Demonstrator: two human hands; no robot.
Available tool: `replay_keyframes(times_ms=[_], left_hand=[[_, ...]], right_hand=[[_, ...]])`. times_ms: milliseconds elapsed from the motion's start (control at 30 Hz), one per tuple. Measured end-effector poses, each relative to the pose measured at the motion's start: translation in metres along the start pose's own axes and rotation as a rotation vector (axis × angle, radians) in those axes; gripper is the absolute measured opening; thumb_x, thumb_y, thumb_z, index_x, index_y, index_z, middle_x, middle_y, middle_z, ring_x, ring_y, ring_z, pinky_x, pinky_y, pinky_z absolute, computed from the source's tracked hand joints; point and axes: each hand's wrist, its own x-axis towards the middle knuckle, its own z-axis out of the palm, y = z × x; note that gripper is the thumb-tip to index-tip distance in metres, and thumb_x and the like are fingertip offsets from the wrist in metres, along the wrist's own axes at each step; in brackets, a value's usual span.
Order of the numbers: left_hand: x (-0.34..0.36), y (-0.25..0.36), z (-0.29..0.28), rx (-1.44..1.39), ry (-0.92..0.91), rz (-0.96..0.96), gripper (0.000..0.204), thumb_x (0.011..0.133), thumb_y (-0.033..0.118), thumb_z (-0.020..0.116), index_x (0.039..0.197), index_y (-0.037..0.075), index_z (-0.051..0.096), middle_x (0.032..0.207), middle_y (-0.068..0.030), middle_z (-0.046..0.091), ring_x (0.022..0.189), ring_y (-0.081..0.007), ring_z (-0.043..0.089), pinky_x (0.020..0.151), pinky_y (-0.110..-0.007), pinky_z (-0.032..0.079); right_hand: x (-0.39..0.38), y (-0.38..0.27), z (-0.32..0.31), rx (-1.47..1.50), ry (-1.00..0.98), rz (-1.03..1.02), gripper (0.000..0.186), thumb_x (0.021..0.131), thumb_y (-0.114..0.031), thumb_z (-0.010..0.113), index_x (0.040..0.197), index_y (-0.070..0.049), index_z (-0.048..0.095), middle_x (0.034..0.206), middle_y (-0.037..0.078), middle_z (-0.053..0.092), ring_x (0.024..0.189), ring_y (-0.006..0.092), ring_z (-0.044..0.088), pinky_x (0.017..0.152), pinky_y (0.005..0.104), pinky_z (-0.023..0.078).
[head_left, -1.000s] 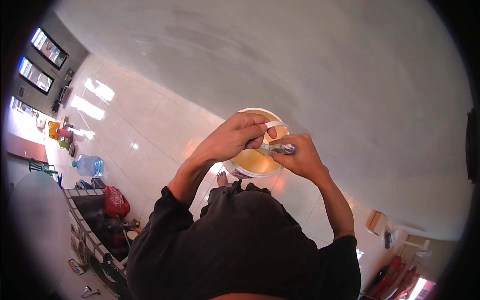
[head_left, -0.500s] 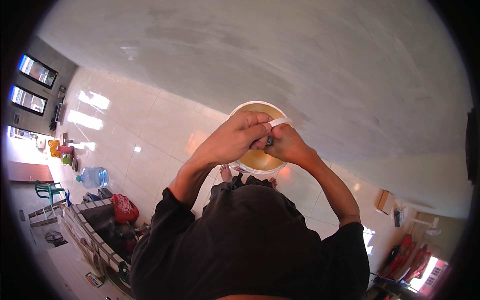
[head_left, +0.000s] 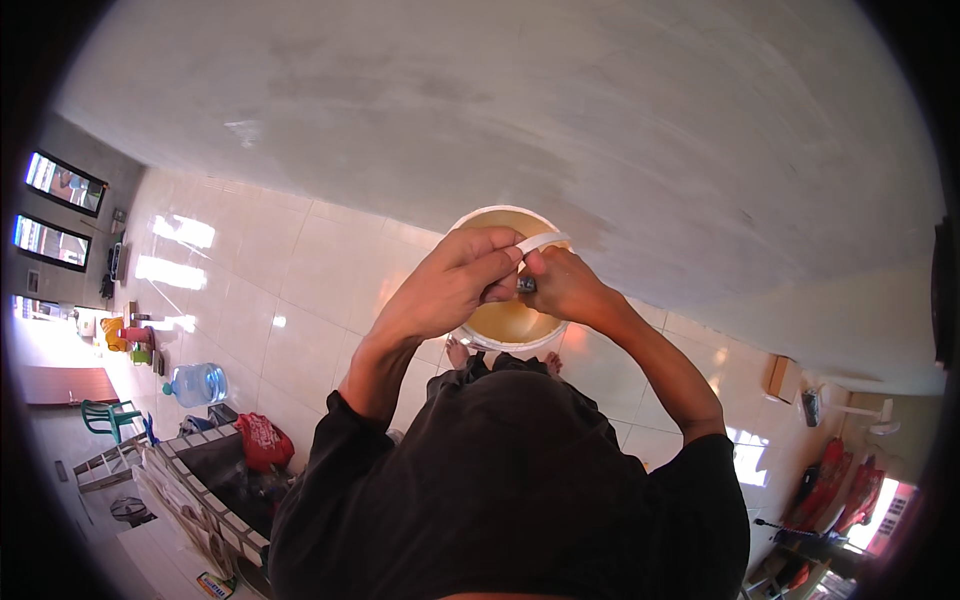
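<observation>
Both of my hands meet above a round, white-rimmed bucket [head_left: 512, 325] with a tan inside, standing on the floor by the wall. My left hand [head_left: 445, 280] is closed, its thumb and fingers pinching a narrow, curved white strip [head_left: 545, 241]. The strip's free end arcs rightward over my right hand [head_left: 568, 285], which is a closed fist, thumb side toward the left hand. A small dark, shiny object [head_left: 525, 285] shows between the two hands, at the right fist's finger side. Most of it is hidden, so its kind stays unclear.
A smooth grey wall [head_left: 650, 130] rises just beyond the bucket. On the tiled floor at left lie a large blue water bottle [head_left: 198, 384] and a red bag [head_left: 263, 443]; a green chair [head_left: 108, 418] stands farther off. A cardboard box [head_left: 783, 378] sits at right.
Both hands have shifted slightly left in the picture, still together over the bucket. The white strip stays in the left hand's pinch; the room's contents have shifted somewhat in view.
</observation>
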Motion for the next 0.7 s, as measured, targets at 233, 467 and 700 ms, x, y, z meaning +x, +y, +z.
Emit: replay_keyframes(times_ms=[233,467,700], left_hand=[[0.001,0.000,0.004,0.011,-0.002,0.003,0.027,0.097,0.018,0.041,0.095,0.001,0.062,0.061,0.0058,0.036,0.056,-0.0051,0.031,0.054,-0.022,0.026],[-0.002,0.002,0.004,0.001,0.045,-0.004,0.026,0.097,0.017,0.041,0.095,0.001,0.061,0.059,0.0048,0.037,0.056,-0.0057,0.030,0.053,-0.022,0.024],[-0.005,-0.003,0.005,-0.028,0.070,0.029,0.024,0.095,0.016,0.042,0.097,-0.001,0.059,0.055,0.0049,0.036,0.050,-0.0045,0.027,0.048,-0.021,0.021]], right_hand=[[-0.012,-0.008,-0.016,0.024,0.100,-0.019,0.015,0.076,-0.017,0.067,0.078,-0.002,0.070,0.068,0.017,0.063,0.069,0.0329,0.064,0.065,0.0421,0.050],[-0.017,-0.020,-0.010,-0.097,0.245,-0.093,0.012,0.074,-0.008,0.064,0.079,0.001,0.068,0.074,0.016,0.064,0.072,0.0324,0.065,0.065,0.0425,0.051],[-0.031,-0.032,-0.010,-0.189,0.428,-0.093,0.017,0.071,-0.004,0.061,0.088,0.000,0.063,0.078,0.015,0.063,0.070,0.0327,0.065,0.063,0.0418,0.052]])
